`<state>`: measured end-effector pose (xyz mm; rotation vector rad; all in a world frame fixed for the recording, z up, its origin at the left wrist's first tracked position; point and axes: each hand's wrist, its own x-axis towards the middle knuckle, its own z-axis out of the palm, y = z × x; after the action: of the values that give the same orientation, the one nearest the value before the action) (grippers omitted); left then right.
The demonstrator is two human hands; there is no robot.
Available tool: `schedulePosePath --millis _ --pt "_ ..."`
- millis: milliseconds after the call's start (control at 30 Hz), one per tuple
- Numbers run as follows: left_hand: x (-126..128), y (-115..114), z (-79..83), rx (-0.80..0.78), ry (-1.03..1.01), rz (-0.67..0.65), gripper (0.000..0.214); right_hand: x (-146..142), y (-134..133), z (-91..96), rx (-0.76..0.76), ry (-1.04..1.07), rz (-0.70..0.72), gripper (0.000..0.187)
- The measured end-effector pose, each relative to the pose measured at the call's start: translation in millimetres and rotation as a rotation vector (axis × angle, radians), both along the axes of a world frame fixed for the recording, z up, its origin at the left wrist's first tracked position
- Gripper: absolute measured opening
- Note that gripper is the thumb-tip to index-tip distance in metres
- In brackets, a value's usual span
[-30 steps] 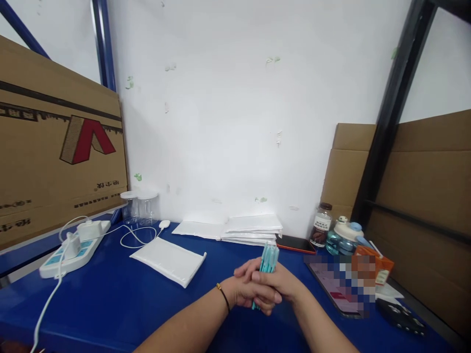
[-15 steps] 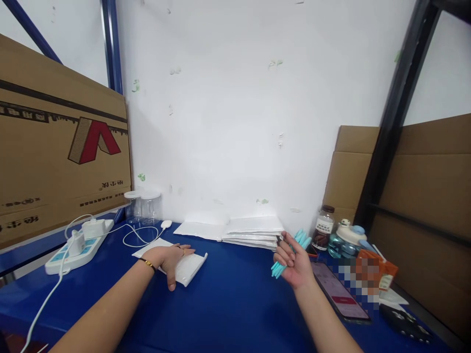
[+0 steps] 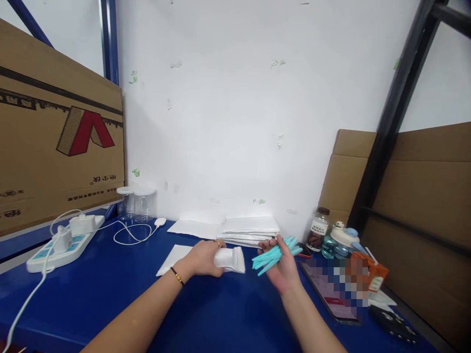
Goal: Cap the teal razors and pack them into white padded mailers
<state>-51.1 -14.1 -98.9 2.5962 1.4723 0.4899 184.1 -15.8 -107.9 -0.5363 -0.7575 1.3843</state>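
Observation:
Low over the blue table, my left hand point(image 3: 202, 257) is closed around the middle of a white flat packet point(image 3: 235, 261). Its right end is bunched up and shiny, while a flatter part sticks out to the left of my wrist. My right hand point(image 3: 286, 269) holds a bundle of thin turquoise sticks point(image 3: 274, 256) across the palm, the thumb on top. The sticks' left ends point toward the packet without touching it. Behind both hands, a stack of white packets point(image 3: 250, 225) lies against the wall, with another flat white packet point(image 3: 193, 229) beside it.
At left are a power strip point(image 3: 84, 235) with a white cable and two clear lidded jars point(image 3: 144, 205). A phone point(image 3: 329, 294), a brown jar point(image 3: 318, 229), a blue bottle point(image 3: 336, 245), an orange pouch point(image 3: 371, 272) and a black case point(image 3: 392, 323) stand or lie at right.
My left hand has gone from lying flat on the packet to gripping it, shifting it right toward the sticks. My right hand has turned, showing more of the turquoise sticks.

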Motion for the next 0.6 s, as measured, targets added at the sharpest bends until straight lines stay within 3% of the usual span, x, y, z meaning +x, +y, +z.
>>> schedulePosePath --millis 167,367,500,600 --pt "52 -9 7.0 0.127 -0.187 -0.091 0.055 6 11 -6.9 0.092 -0.09 -0.202 0.033" --pt "66 -9 7.4 0.148 -0.31 -0.019 0.061 7 8 -3.3 0.112 -0.159 -0.376 0.033" --pt "66 -11 2.2 0.19 -0.318 -0.063 0.085 -8 -2 18.5 0.048 -0.323 -0.263 0.038" --pt "68 -11 2.5 0.258 -0.394 -0.064 0.089 -21 -6 44.1 0.107 -0.535 -0.139 0.037"
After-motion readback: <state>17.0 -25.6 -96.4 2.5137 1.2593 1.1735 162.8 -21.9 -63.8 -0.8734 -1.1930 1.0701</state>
